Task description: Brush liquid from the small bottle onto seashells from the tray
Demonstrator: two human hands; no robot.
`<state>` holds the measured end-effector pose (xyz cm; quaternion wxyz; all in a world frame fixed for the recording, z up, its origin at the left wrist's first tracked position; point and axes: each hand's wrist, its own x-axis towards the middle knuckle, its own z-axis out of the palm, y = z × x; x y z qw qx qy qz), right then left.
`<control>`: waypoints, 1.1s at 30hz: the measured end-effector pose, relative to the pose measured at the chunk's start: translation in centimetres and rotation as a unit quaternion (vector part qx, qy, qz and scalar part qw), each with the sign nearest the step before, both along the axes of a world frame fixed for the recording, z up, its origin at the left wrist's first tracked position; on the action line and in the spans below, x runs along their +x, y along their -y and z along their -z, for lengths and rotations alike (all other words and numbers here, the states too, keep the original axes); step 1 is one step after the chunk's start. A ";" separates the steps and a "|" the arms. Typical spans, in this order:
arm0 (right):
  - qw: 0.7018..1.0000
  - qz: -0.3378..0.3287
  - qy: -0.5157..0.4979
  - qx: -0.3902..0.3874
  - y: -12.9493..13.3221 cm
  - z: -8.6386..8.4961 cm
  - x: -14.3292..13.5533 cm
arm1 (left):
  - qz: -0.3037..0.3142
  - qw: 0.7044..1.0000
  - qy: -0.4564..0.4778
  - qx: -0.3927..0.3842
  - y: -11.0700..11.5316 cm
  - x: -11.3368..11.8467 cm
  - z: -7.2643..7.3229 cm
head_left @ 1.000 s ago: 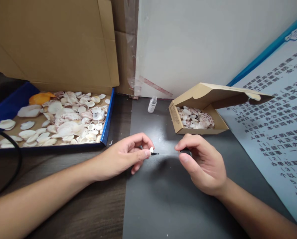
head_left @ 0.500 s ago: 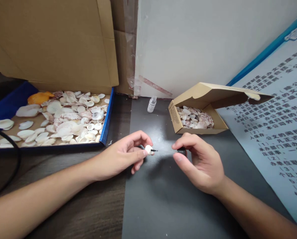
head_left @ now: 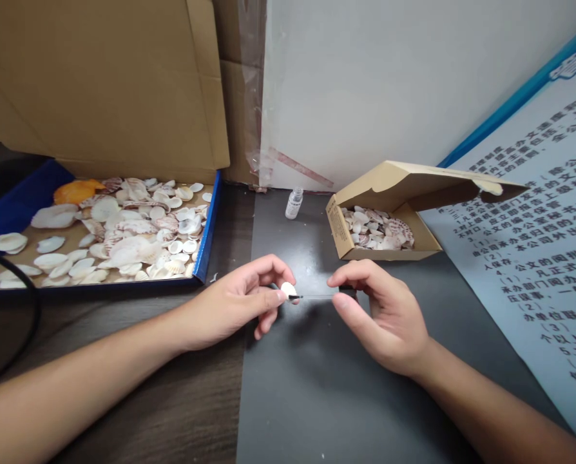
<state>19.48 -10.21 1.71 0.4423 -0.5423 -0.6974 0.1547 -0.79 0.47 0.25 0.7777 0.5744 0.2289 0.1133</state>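
Between the thumb and fingers of my left hand (head_left: 252, 295) is a small white seashell (head_left: 288, 290). My right hand (head_left: 382, 312) pinches the dark cap of a small brush (head_left: 317, 297) with a thin clear stem. Its black bristle tip lies against the shell's face. Most of the cap is hidden behind my right fingers. Beyond both hands a small clear glass bottle (head_left: 294, 205) with a white label stands upright, its neck uncapped.
At left, a blue cardboard box (head_left: 207, 235) with its lid raised holds many seashells. A smaller brown box (head_left: 389, 255) with shells stands at right, lid up. A printed sheet (head_left: 524, 258) lies along the right. A black cable (head_left: 37, 309) curves at the left edge.
My right hand has shifted slightly left, and the brush tip has moved left and a little down on the shell. My left hand stays nearly still.
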 end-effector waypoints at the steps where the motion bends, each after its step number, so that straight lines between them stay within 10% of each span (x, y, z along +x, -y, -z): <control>1: 1.000 0.007 0.005 0.003 0.0 0.0 0.0 | 0.000 1.000 0.003 -0.002 0.0 0.0 0.1; 33: 1.000 0.002 -0.013 -0.011 -0.1 0.0 -0.1 | -0.014 1.000 0.013 -0.005 0.0 -0.1 0.1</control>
